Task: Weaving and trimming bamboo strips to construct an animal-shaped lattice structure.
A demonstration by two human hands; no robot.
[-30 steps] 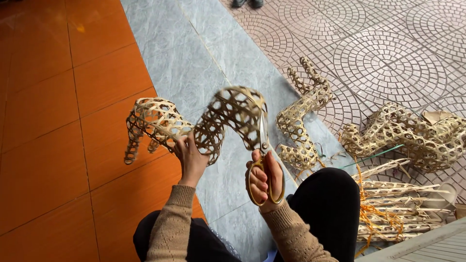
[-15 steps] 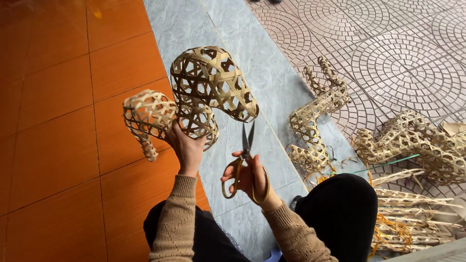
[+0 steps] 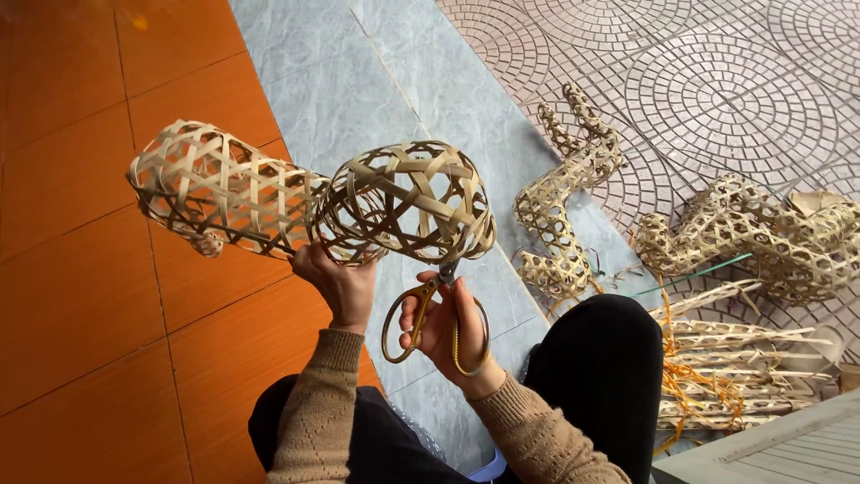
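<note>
Nearest to us are the knees in dark trousers (image 3: pixel 602 376) and the two tan sleeves (image 3: pixel 318 421). Above them, our left hand (image 3: pixel 339 285) is closed around the underside of a woven bamboo frame (image 3: pixel 313 199), holding it up off the floor, tilted with one rounded end toward us. Our right hand (image 3: pixel 441 324) has its fingers through the loops of a pair of gold-handled scissors (image 3: pixel 428 315); the blades point up at the lower edge of the rounded end and appear nearly closed, though we cannot tell whether they have a strip between them.

The weave of the held frame looks complete, with few loose ends visible, so we judge the shaping finished and only trimming left.

To the right, bundled bamboo strips (image 3: pixel 735 367) with orange ties lie on the floor. Farther off, two more woven frames rest on the ground: one bent form (image 3: pixel 564 206) at the edge of the grey stone slab (image 3: pixel 358 81), another (image 3: pixel 761 237) on the patterned paving (image 3: pixel 717 81). Orange tiles (image 3: pixel 81 314) fill the left.
</note>
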